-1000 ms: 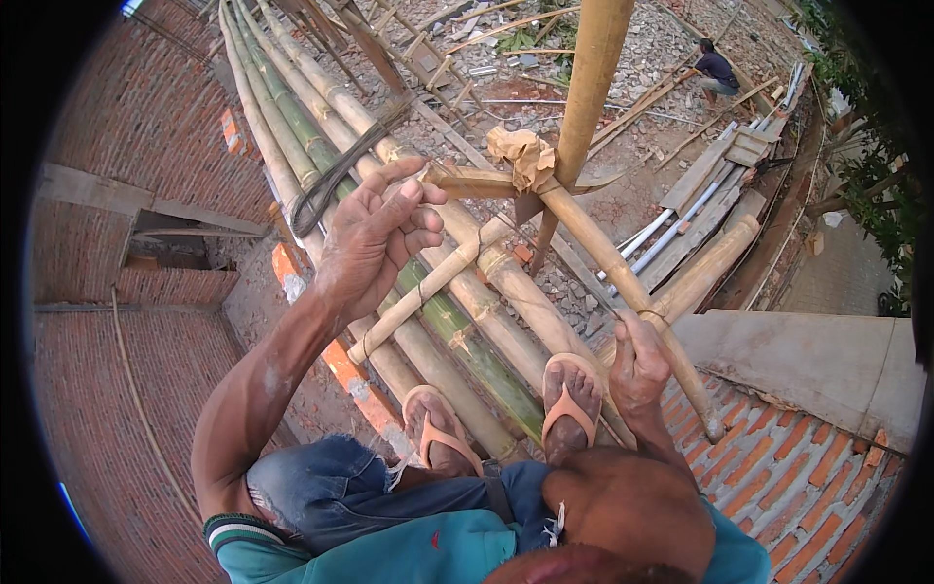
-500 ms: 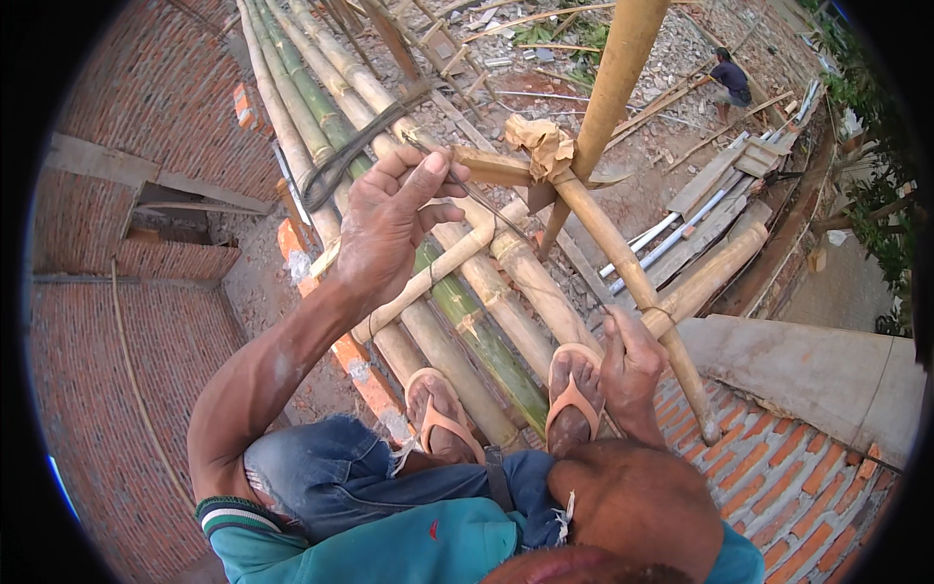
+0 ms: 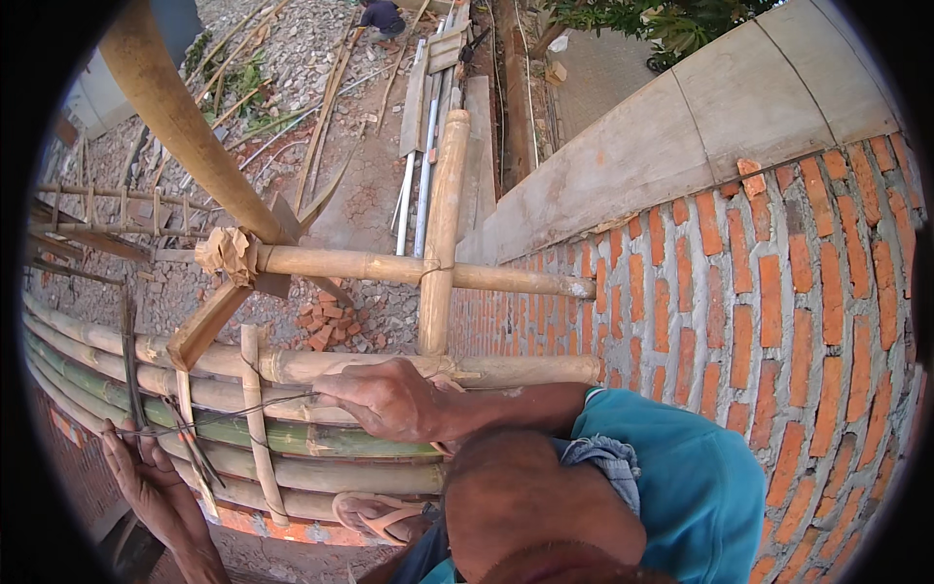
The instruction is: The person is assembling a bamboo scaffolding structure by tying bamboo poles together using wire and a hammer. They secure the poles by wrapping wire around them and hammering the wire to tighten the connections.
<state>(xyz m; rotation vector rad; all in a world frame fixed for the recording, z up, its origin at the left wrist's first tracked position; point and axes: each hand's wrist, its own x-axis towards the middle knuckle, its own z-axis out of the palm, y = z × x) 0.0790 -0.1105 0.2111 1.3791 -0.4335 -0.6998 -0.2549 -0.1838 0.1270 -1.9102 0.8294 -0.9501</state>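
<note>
A thin dark wire (image 3: 238, 403) stretches over the bamboo poles between my two hands. My right hand (image 3: 389, 401) is closed in a fist around one end, above the outermost pole. My left hand (image 3: 151, 482), low at the left, meets the wire with its fingertips, and its thumb and fingers pinch it. Next to that hand, pincers (image 3: 197, 450) with dark jaws and light handles lie across the poles. A looped bundle of dark wire (image 3: 129, 350) is draped over the poles just beyond. A short bamboo crosspiece (image 3: 255, 419) lies across the poles, tied with wire.
Bamboo poles (image 3: 360, 474) form the platform under my sandalled feet. A thick upright pole (image 3: 180, 127) and a horizontal bamboo rail (image 3: 525, 279) meet beside crumpled brown paper (image 3: 229, 255). A brick wall (image 3: 769, 321) rises at the right. Below, a co-worker (image 3: 381, 18) is near rubble and planks.
My view has swung to the right, bringing the brick wall closer. My hands have moved apart, with the wire stretched between them; the pincers now show on the poles.
</note>
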